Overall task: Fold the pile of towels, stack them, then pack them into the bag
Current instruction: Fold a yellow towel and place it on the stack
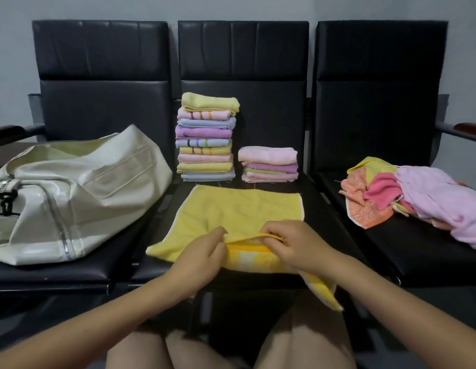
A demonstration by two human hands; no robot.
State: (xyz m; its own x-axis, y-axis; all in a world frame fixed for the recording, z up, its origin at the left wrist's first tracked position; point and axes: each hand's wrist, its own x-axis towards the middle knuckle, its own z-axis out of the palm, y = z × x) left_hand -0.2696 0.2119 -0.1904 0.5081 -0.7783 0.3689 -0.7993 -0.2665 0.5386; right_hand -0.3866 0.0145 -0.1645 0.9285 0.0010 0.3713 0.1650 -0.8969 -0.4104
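A yellow towel (231, 209) lies spread on the middle seat, its near right corner hanging over the seat's front edge. My left hand (202, 254) and my right hand (293, 243) both pinch the towel's near edge, lifted a little off the seat. Behind it stand a tall stack of folded towels (206, 137) and a short stack of folded towels (269, 165). A pile of unfolded towels (418, 198), pink, orange and yellow, lies on the right seat. The cream bag (77, 193) lies on the left seat, slumped on its side.
Three black padded chairs (106, 89) stand in a row against a grey wall, with armrests (7, 131) at the far left and far right. My knees show at the bottom of the view, close to the middle seat's front edge.
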